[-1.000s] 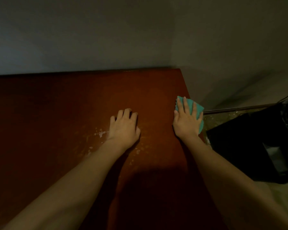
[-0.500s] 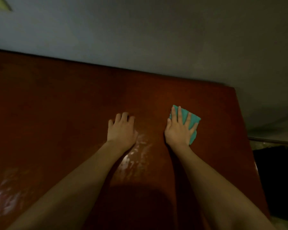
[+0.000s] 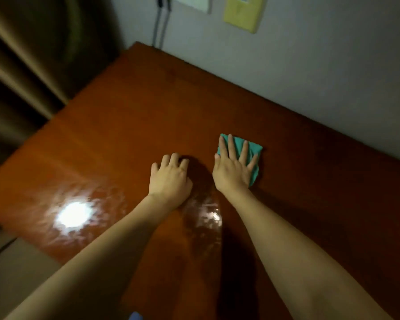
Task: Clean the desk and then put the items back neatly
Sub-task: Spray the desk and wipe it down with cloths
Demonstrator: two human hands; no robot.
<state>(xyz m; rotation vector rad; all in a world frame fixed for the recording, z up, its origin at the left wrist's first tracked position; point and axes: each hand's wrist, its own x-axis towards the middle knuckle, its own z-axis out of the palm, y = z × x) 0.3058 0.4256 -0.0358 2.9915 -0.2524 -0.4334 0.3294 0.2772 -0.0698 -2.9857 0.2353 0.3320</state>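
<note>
The right hand lay flat, palm down, on a folded teal-green cleaning cloth, its fingers straight and fanned apart, pressing the cloth against the glossy reddish-brown wooden desk top. The cloth sat toward the far right part of the desk, near the pale grey wall, with its far edge and right side showing past the fingertips. The left hand rested palm down on the bare wood just beside the right one, apart from the cloth, its fingers slightly bent at the knuckles and holding nothing.

A bright round glare of light shone on the near left part of the desk, and a streaky wet-looking sheen lay between the two forearms.

On the wall above the far edge hung a yellow rectangular card and a white plate, both cut off by the frame; any writing on them was too blurred to read. Two thin dark cords ran down the wall to the desk's far corner. Dark brown pleated curtains hung at the left.
</note>
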